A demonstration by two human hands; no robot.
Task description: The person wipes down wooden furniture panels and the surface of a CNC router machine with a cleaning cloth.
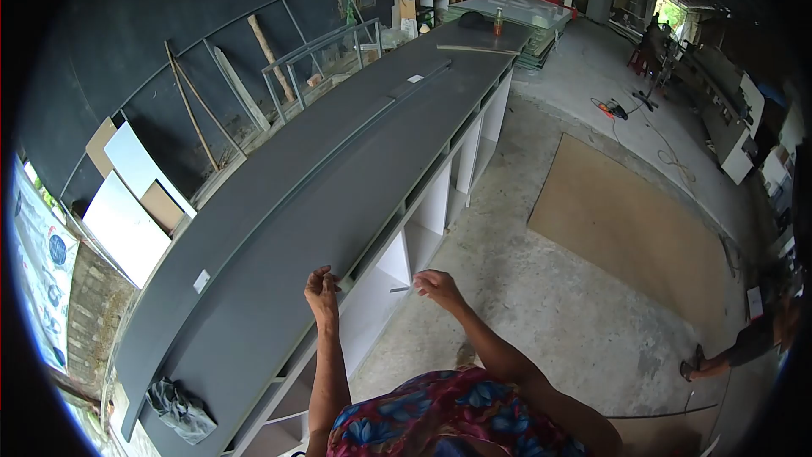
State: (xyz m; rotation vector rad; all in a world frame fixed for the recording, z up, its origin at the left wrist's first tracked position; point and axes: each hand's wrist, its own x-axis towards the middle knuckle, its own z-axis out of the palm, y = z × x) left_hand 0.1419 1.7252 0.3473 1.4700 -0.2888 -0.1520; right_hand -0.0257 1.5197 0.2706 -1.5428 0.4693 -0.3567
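Note:
My left hand is at the near edge of the long dark grey tabletop, its fingers curled together; what they hold, if anything, is too small to make out. Over the open side of the white cabinet under the top is my right hand, its fingers bent, with a short dark strip just left of the fingertips. I cannot tell whether the strip touches them. A long narrow grey strip lies lengthwise on the tabletop.
A crumpled dark plastic bag lies on the tabletop's near end. A brown board lies on the floor at right. Another person's leg shows at lower right. A bottle stands at the far end, before stacked sheets.

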